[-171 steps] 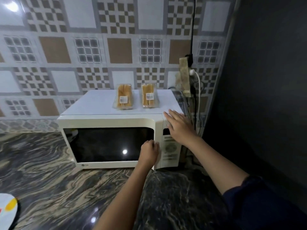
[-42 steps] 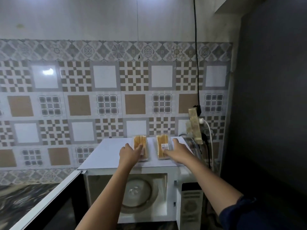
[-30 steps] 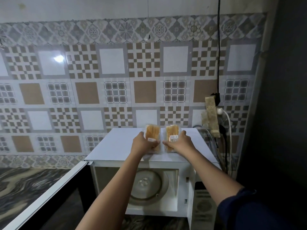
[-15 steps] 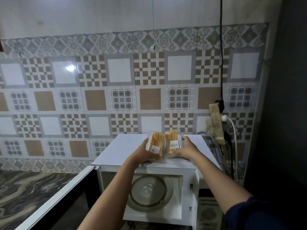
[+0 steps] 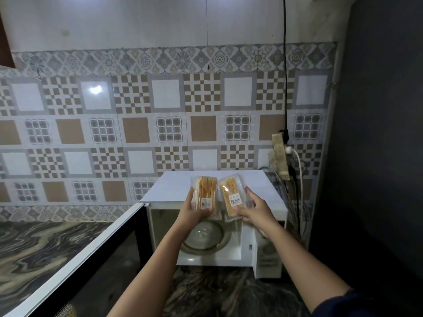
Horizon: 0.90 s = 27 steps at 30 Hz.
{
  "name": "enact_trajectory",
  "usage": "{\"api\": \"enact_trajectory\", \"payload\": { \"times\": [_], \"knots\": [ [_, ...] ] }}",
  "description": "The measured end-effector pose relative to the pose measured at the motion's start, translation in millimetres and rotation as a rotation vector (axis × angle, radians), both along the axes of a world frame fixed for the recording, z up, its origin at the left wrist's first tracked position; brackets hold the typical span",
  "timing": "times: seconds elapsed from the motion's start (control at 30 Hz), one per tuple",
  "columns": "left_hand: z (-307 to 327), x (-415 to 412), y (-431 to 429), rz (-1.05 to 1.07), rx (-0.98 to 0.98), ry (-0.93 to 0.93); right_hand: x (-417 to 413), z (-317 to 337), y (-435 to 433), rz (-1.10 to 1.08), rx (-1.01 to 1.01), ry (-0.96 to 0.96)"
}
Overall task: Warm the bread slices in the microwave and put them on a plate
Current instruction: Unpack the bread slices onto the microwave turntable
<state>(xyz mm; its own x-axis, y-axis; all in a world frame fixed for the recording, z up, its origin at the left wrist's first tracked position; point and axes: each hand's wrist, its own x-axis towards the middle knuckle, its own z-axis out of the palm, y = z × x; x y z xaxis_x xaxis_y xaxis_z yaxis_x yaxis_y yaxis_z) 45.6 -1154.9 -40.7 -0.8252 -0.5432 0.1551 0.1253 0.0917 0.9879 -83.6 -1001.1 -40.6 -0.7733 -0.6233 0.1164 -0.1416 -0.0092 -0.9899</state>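
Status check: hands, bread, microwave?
Left hand grips left pack; right hand grips right pack. Both wrapped, held before microwave. Door open, nothing seen blocking.

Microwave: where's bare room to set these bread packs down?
The microwave top is bare, tiled wall behind, cables at right. The turntable in the open cavity is bare too. Crowded before the cavity: left hand holding left pack, right hand right pack.

Home kitchen, most likely: patterned tiles (image 5: 169, 129) on the wall, dark marbled counter (image 5: 41, 248) below, white microwave (image 5: 174, 188) in the corner with door (image 5: 91, 259) swung open and glass turntable (image 5: 206, 241) inside, power strip (image 5: 280, 156) hanging beside it with plugs and cables.
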Motion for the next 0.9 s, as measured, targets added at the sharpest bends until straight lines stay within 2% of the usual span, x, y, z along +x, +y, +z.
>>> {"api": "enact_trajectory", "payload": {
  "times": [0.23, 0.4, 0.63, 0.73, 0.9],
  "knots": [
    [-56.1, 60.0, 49.1, -0.035, 0.093, 0.027, 68.5, -60.3, 48.3, -0.101, -0.052, 0.024],
    [-112.2, 93.7, 74.6, -0.070, 0.154, -0.036, 101.3, -108.3, 81.9, -0.087, 0.024, 0.011],
    [-186.7, 112.8, 98.3, 0.009, 0.175, -0.231, 105.2, -178.4, 118.7, -0.101, 0.088, -0.209],
    [-207.4, 112.8, 110.8, 0.034, 0.215, -0.284, 105.4, -209.3, 129.6, -0.129, 0.156, -0.242],
    [-226.8, 109.5, 119.7, 0.045, 0.142, -0.305, 103.8, -235.9, 143.6, -0.168, 0.270, -0.250]
  ]
}}
